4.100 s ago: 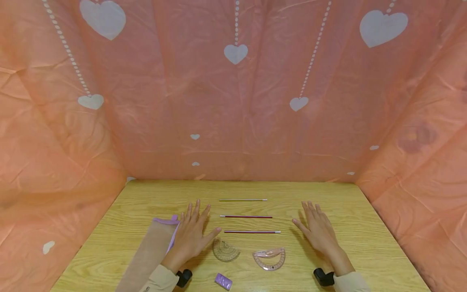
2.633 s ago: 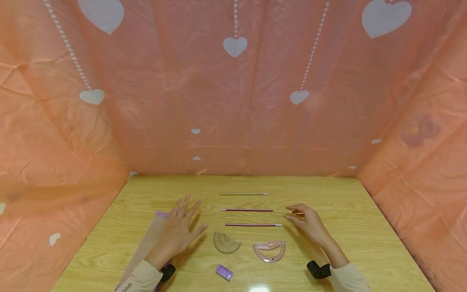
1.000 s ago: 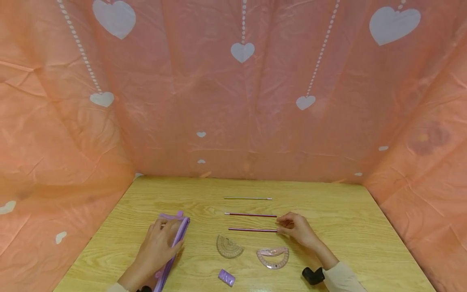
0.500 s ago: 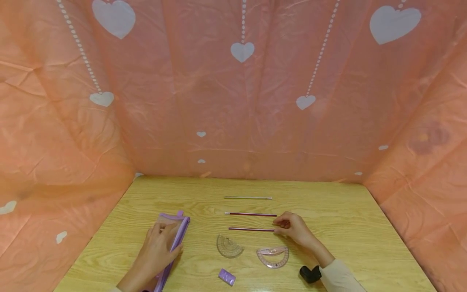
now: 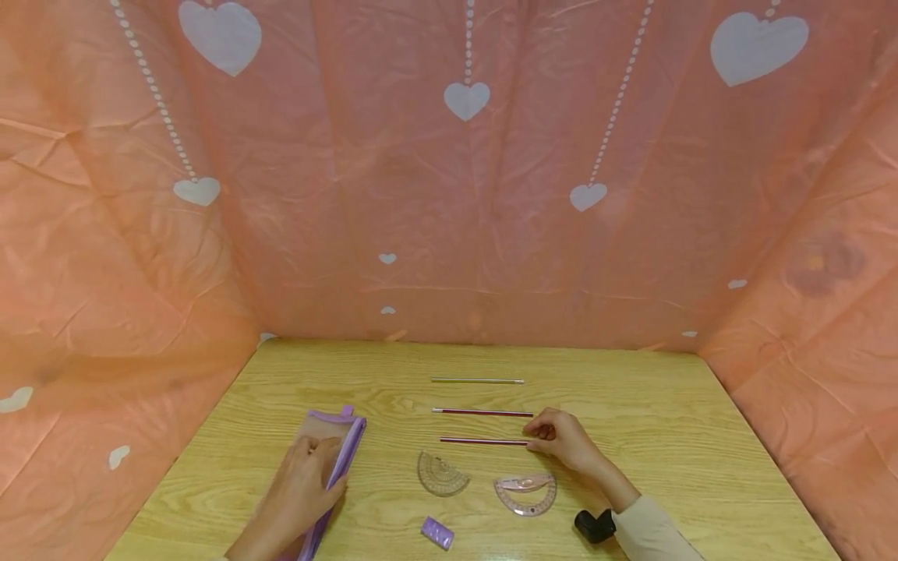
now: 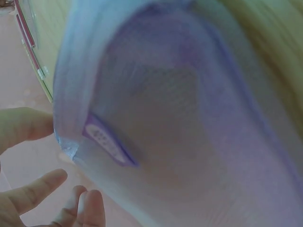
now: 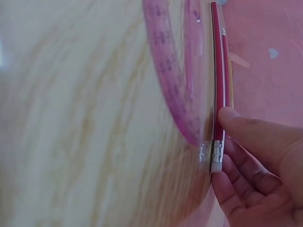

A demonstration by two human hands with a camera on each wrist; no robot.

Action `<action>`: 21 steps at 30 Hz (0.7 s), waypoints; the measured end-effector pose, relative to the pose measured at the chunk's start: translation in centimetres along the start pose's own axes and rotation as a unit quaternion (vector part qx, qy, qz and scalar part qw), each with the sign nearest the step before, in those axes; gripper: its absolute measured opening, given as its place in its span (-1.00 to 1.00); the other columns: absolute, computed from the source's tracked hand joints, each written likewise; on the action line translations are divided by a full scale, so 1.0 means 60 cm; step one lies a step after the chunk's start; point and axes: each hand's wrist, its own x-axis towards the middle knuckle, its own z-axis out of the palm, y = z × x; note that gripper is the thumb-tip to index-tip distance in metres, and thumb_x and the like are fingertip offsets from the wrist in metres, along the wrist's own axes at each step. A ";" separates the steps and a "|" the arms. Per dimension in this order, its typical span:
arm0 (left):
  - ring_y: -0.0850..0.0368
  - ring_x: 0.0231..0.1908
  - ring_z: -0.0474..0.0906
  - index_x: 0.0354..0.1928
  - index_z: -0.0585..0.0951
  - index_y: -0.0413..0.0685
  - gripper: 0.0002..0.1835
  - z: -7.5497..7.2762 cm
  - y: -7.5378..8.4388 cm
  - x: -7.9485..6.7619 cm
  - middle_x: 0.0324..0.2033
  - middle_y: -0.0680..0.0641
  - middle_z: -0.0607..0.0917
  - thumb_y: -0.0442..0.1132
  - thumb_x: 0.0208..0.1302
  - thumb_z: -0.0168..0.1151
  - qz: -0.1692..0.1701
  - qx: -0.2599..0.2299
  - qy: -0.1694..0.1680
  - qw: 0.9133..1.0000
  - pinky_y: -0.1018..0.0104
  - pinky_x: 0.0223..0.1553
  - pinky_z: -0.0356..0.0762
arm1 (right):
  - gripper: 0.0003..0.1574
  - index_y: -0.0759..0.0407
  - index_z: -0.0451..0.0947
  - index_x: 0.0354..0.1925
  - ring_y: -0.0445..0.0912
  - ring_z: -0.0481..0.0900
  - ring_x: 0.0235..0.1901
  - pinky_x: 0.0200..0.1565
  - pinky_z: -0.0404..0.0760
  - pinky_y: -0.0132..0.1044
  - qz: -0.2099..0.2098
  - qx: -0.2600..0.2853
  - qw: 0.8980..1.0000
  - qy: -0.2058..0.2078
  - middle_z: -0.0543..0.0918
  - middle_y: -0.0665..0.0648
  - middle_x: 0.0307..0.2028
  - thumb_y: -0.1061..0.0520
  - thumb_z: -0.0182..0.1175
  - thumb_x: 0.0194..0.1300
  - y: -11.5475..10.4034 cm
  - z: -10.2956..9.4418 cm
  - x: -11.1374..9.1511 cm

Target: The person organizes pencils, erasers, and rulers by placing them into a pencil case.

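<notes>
My left hand [image 5: 302, 487] grips a mesh pencil pouch [image 5: 343, 460] with purple trim at the table's left, thumb at its zipper edge, fingers bent over the mesh. The pouch's edge is tipped up. In the left wrist view, the thumb touches the purple trim and a small tag [image 6: 111, 144] shows on the mesh. My right hand [image 5: 571, 448] pinches the nearest dark-red pencil [image 5: 482, 441] by its eraser end; the right wrist view shows the white eraser [image 7: 217, 167] between thumb and fingers. Behind it lie another red pencil [image 5: 484, 412] and a yellowish one [image 5: 477, 381].
On the wooden table [image 5: 666, 436], a clear protractor [image 5: 442, 481] and a pink protractor [image 5: 525, 512] lie in front of the pencils. A small purple wrapped block [image 5: 437, 533] is nearer me. Orange-pink sheeting [image 5: 463, 257] with white hearts encloses the back and sides.
My left hand has gone from spread flat over the pouch to gripping it, tipping its edge up. My right hand has moved left and taken hold of the nearest pencil's end.
</notes>
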 end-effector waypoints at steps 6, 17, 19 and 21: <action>0.04 -0.28 0.50 0.01 0.63 -0.33 -0.42 0.000 0.000 0.004 -0.25 -0.16 0.60 -0.32 -0.14 0.58 -0.006 0.004 -0.024 1.000 0.22 -0.30 0.56 | -0.86 0.40 0.68 -0.28 -0.11 0.53 -0.41 -0.39 0.54 -0.38 0.040 -0.017 0.999 -0.015 0.62 0.20 -0.38 0.39 0.40 0.13 -0.002 -0.002 0.005; 0.09 -0.34 0.54 -0.09 0.60 -0.34 -0.52 0.005 0.001 0.004 -0.30 -0.13 0.60 -0.37 -0.11 0.56 -0.024 -0.003 -0.030 0.999 0.27 -0.34 0.61 | -0.86 0.40 0.69 -0.28 -0.16 0.49 -0.41 -0.39 0.52 -0.39 0.054 -0.012 0.998 -0.026 0.60 0.14 -0.39 0.40 0.41 0.12 0.006 0.005 0.009; 0.10 -0.35 0.53 -0.13 0.60 -0.32 -0.55 0.005 0.001 0.004 -0.33 -0.10 0.59 -0.38 -0.11 0.56 -0.023 -0.004 -0.027 0.999 0.28 -0.35 0.61 | -0.86 0.40 0.69 -0.28 -0.19 0.48 -0.41 -0.38 0.52 -0.40 0.059 -0.011 0.998 -0.027 0.59 0.13 -0.39 0.42 0.40 0.11 0.008 0.007 0.009; 0.11 -0.36 0.53 -0.16 0.60 -0.30 -0.58 0.005 0.001 0.004 -0.34 -0.09 0.58 -0.39 -0.11 0.54 -0.025 -0.004 -0.026 0.999 0.30 -0.36 0.60 | -0.86 0.40 0.69 -0.28 -0.21 0.48 -0.41 -0.38 0.52 -0.40 0.060 -0.011 0.998 -0.027 0.59 0.12 -0.39 0.43 0.39 0.11 0.008 0.008 0.009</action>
